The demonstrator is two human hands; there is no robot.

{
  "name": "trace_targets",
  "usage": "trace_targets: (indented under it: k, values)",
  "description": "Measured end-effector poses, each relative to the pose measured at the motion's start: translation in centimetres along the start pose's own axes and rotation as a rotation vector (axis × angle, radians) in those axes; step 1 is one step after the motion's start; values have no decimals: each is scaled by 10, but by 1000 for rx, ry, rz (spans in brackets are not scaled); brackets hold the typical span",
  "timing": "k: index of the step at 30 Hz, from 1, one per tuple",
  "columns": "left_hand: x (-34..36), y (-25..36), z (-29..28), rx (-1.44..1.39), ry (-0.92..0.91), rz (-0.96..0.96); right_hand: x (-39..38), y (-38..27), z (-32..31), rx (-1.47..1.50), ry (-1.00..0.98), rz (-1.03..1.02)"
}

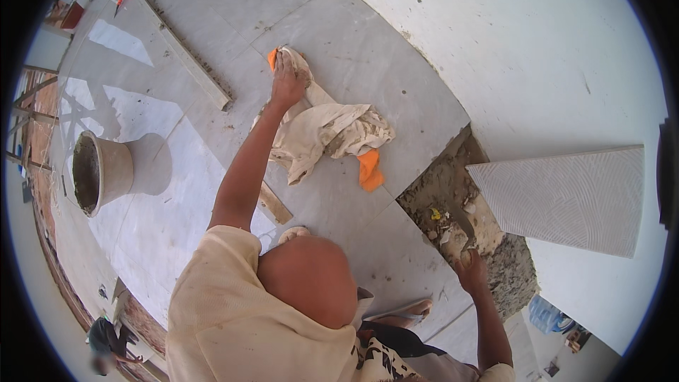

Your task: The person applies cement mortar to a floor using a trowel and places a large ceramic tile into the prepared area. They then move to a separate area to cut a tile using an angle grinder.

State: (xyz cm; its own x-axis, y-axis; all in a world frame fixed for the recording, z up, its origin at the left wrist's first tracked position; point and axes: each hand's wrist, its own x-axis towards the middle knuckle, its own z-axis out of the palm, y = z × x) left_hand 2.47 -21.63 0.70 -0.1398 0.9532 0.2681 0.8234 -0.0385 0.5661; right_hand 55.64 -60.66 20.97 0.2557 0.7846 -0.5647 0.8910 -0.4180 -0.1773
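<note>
Head: left grip [288, 85] on cloth [329, 129]

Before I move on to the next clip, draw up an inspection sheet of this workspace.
Surface: grey floor tiles, speckled; untiled patch beside the white wall, rough, with debris.
Job's things: crumpled beige cloth with orange parts; trowel-like tool; ridged tile against the wall.
Clutter: bucket with dark contents; long narrow bar.
Hands: left hand on the cloth; right hand closed around the trowel-like tool at the patch.
Cables: nothing seen.
Surroundings: another person, lower left.
</note>
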Motion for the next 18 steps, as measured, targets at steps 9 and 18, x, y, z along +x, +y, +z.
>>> trace_targets:
  k: [9,18]
  values:
    - [117,-38,11,234,-26,-100,-51,-3,-38,-3,85,252]
    - [252,-97,49,111,-21,-14,-130,35,-15,44,137,454]
